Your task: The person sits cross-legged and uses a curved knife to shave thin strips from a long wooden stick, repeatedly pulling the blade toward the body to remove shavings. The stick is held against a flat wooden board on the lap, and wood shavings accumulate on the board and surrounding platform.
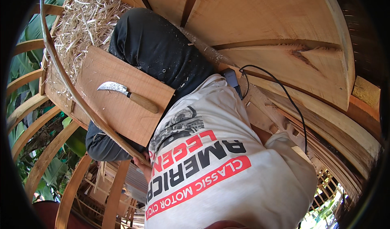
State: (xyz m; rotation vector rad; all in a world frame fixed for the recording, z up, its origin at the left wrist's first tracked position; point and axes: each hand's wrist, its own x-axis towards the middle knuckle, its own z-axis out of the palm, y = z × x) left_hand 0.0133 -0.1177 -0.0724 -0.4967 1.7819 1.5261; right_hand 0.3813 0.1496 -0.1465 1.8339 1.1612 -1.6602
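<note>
The left hand (142, 163) grips the strip (97, 121) at its near end; likely light and springy, best held mid-length. Right hand's grip: cannot tell, hidden.

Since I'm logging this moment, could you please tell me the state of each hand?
Left hand: closed on the near end of a long wooden strip.
Right hand: out of view, so its grip cannot be told.

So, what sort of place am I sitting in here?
Probably a small, partly open-air woodworking spot: there's a heap of pale shavings, a curved-blade knife lying on a wooden board, and green leaves showing beyond curved wooden slats.
</note>
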